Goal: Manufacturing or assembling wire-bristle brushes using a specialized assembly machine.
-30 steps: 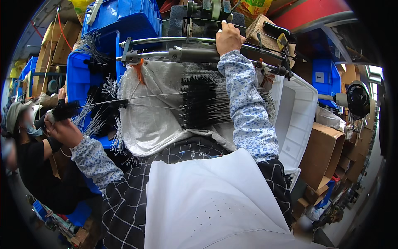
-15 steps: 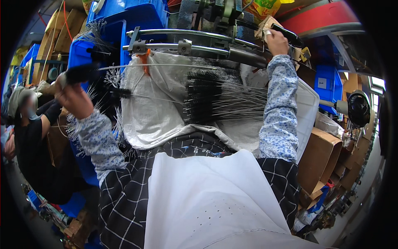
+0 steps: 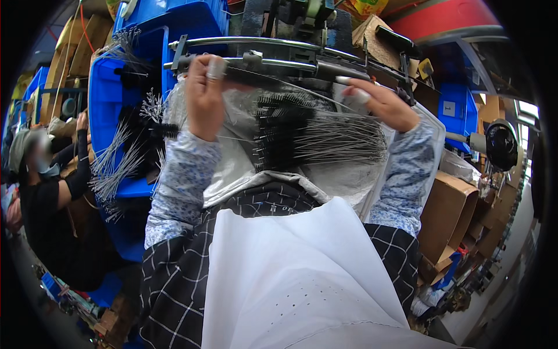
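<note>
My left hand (image 3: 203, 96) is raised and closed around the left end of a black bristle brush (image 3: 273, 78), held just under the machine's metal rail (image 3: 261, 42). At the brush's right end, my right hand (image 3: 381, 103) pinches it with taped fingertips. Below both hands, a bundle of black brushes with long wire stems (image 3: 302, 136) lies on a white plastic sheet (image 3: 232, 168).
A blue bin (image 3: 110, 99) at left holds several more wire brushes (image 3: 119, 163). Another person in black (image 3: 46, 198) works at far left. Cardboard boxes (image 3: 447, 215) stand at right beside a small fan (image 3: 500, 145). My checked apron and a white cloth (image 3: 290, 279) fill the foreground.
My left hand has come from the blue bin up to the rail carrying a brush. My right hand has dropped from the upper right to the brush's right end.
</note>
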`<state>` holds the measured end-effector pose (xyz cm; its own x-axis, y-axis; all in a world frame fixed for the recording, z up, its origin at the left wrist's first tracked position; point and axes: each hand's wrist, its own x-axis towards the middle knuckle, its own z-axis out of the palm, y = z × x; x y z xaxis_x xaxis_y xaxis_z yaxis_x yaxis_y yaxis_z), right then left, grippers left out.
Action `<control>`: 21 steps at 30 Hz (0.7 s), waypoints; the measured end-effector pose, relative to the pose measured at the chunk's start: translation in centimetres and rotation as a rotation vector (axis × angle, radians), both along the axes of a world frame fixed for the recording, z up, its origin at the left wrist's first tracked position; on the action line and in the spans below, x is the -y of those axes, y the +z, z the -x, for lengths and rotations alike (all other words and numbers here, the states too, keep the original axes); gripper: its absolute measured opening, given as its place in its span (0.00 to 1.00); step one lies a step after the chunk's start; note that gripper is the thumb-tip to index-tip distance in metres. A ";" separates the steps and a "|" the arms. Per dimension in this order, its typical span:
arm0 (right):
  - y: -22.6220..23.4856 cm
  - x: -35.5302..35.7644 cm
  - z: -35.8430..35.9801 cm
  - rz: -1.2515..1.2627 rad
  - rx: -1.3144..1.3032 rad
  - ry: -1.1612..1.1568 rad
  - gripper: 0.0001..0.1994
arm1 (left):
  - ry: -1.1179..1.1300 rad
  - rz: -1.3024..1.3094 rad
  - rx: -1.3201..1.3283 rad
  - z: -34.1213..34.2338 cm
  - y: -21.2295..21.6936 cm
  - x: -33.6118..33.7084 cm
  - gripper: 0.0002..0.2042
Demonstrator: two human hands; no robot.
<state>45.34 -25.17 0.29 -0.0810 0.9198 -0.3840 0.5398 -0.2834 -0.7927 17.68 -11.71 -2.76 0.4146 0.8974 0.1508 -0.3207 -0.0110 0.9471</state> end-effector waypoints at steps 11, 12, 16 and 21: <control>-7.3 -7.1 -1.3 -0.440 1.017 -0.514 0.14 | 0.542 -0.387 -0.942 13.5 -8.3 -2.4 0.14; -8.5 -7.3 -2.3 -0.491 1.131 -0.529 0.13 | 0.545 -0.280 -1.052 14.6 -8.5 -2.3 0.14; -8.5 -8.8 -2.1 -0.421 1.109 -0.546 0.13 | 0.138 -0.040 -1.145 19.6 -12.2 -2.7 0.11; -8.9 -8.9 -2.4 -0.457 1.147 -0.533 0.14 | 0.585 0.007 -0.929 19.9 -13.0 -3.1 0.11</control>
<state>47.74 -16.31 -8.65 0.4825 0.8010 0.3543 0.8652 -0.4988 -0.0506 -2.23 -8.65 -15.73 -0.1261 0.9920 -0.0064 0.5712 0.0779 0.8171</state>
